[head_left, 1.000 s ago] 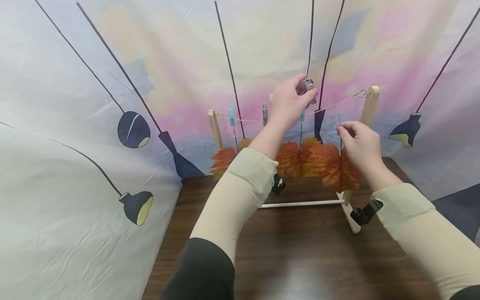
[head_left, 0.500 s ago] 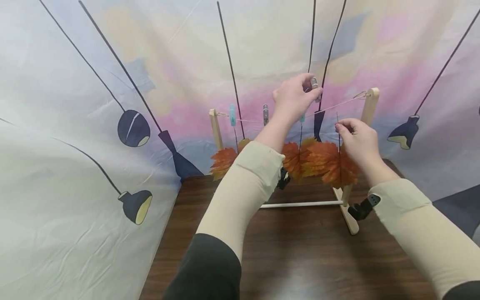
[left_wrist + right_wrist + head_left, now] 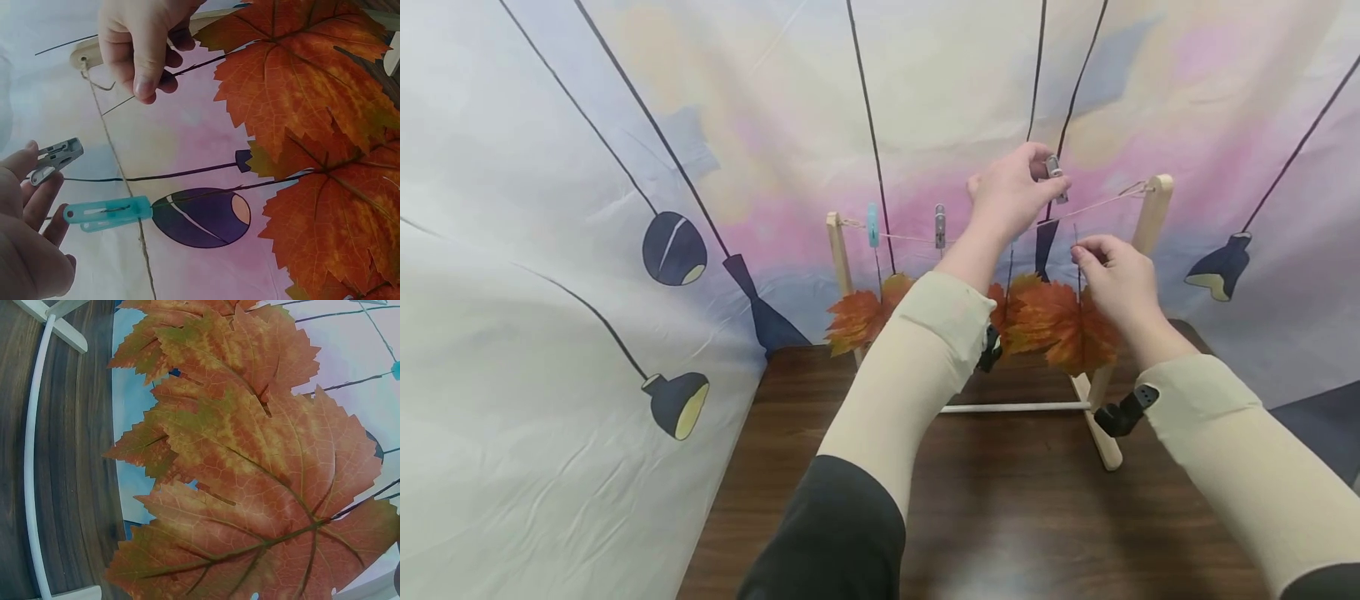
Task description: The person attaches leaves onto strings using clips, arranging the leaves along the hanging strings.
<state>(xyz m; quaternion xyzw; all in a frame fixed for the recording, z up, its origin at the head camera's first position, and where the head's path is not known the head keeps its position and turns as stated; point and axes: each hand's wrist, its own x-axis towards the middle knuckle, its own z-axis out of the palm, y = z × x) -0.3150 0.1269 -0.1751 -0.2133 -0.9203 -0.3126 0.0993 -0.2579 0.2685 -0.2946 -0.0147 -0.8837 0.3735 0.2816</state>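
My left hand pinches a grey clothespin between thumb and fingers, above the twine line. My right hand pinches the thin dark stem of an orange maple leaf, which hangs below the fingers. In the left wrist view, the stem's tip reaches up to the twine, while the grey clothespin stays apart from it. A teal clothespin beside the left fingers clips another leaf's stem to the twine. The right wrist view is filled by the held leaf; the right fingers are mostly outside it.
A wooden stand with two posts carries the twine, with a white rod low between them. Further left, a teal clothespin and a grey one sit on the line. Another leaf hangs there. A painted cloth stands behind.
My left hand has moved right along the line with the grey clothespin, closer to my right hand. The right hand and its leaf have barely moved; the head view has shifted slightly.
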